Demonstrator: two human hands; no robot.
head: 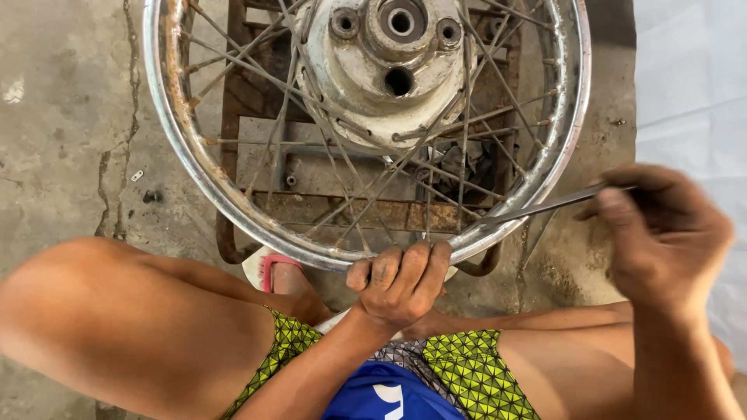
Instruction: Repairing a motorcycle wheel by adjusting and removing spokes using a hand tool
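Note:
A spoked metal wheel [175,132] with a rusty chrome rim and a grey hub [373,70] lies flat on a rusty metal stand [257,93]. My left hand [401,280] grips the near edge of the rim, fingers curled over it. My right hand [661,233] is to the right of the wheel, shut on a thin metal rod [537,208]. The rod slants down to the left, and its tip reaches the rim just right of my left hand.
My bare knees spread to either side below the wheel. A foot in a pink-strapped sandal [272,268] rests under the rim. Cracked concrete floor [62,155] lies to the left with small metal bits [152,196]. A pale sheet [692,93] covers the right.

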